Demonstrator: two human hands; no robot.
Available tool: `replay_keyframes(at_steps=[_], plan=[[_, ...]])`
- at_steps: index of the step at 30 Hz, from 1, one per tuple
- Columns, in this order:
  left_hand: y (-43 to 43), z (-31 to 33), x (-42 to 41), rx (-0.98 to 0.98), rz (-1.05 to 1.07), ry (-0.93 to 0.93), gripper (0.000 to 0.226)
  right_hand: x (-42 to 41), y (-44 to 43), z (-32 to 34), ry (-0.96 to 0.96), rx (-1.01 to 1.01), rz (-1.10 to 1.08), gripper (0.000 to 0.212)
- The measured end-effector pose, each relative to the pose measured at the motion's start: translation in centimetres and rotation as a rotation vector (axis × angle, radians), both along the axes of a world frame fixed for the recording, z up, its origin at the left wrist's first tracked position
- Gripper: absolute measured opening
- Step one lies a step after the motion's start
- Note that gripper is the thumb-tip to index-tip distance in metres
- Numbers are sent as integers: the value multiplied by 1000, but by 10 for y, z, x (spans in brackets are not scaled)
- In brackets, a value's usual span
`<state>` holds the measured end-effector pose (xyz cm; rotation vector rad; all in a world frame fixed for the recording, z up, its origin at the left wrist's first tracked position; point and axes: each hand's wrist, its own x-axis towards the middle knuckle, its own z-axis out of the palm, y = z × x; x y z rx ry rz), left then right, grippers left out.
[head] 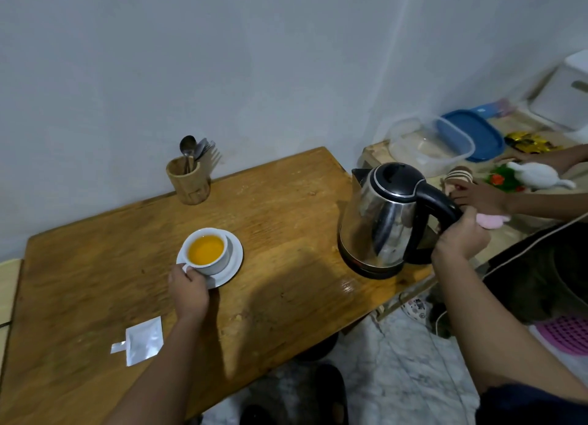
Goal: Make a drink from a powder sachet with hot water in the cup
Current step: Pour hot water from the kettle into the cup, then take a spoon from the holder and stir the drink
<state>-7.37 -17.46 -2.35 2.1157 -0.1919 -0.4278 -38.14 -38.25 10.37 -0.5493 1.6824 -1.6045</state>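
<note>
A white cup (212, 263) filled with orange liquid stands on a white saucer (234, 259) in the middle of the wooden table (286, 201). My left hand (188, 290) grips the cup's handle at its near side. A steel electric kettle (381, 221) with a black lid stands upright on its base at the table's right end. My right hand (461, 238) is closed around its black handle. A torn-open silver sachet (143, 341) lies flat on the table near the front left, with its torn strip beside it.
A wooden holder (188, 182) with spoons and forks stands at the back by the wall. Another person's hands (477, 195) handle small toys on a side table to the right, near a clear box (429, 144) and a blue lid (474, 135).
</note>
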Motion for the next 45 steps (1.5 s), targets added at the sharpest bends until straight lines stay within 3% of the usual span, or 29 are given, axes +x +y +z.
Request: replay_keyframes(at_steps=[11,15,22,26,30,36,40,45], plan=[[0,1,1,-9,-7,7,32,-16,-4,-14,20,-14,9,33],[0,1,2,-2,-10,8,32,-22,-7,-19,57,20,-21,42],[0,-3,4,-19,-10,3,31,-20,-5,-20,55,57,1,28],[0,-5,4,-24,-13,1,31,-23,-6,-29,72,69,-31,40],[0,-7,7,-8,-24,-1,32,-27,-7,-31,92,42,21,34],[0,-6,8,4,-31,16,32,-22,-2,-26,473,-99,180,42],[2,-4,8,6,-35,44,32,-12,-9,-10,771,-249,299,24],[3,4,7,9,-47,56,31,17,-15,16,991,-367,543,23]])
